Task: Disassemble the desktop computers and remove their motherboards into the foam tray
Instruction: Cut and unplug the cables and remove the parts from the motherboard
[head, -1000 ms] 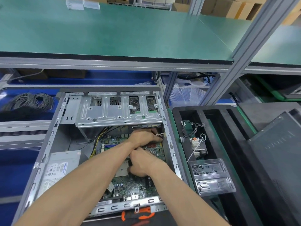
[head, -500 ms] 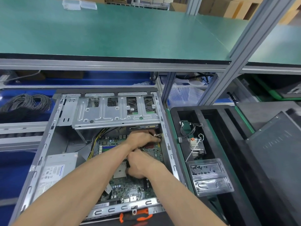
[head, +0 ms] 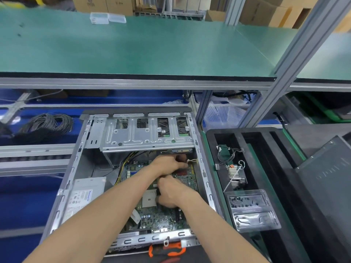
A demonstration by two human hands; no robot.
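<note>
Both my hands are inside the open grey metal desktop case (head: 72,179) at lower centre of the frame, over the green motherboard (head: 161,217) still seated in it. My left hand (head: 167,165) pinches a pale thin cable (head: 191,161) near the case's right wall. My right hand (head: 171,192) is curled on the board; what it grips I cannot tell. The black foam tray (head: 252,141) sits just right of the case.

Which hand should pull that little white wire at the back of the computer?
Probably the left hand: its fingertips already touch the white wire, while the right hand sits nearer, over the motherboard.
</note>
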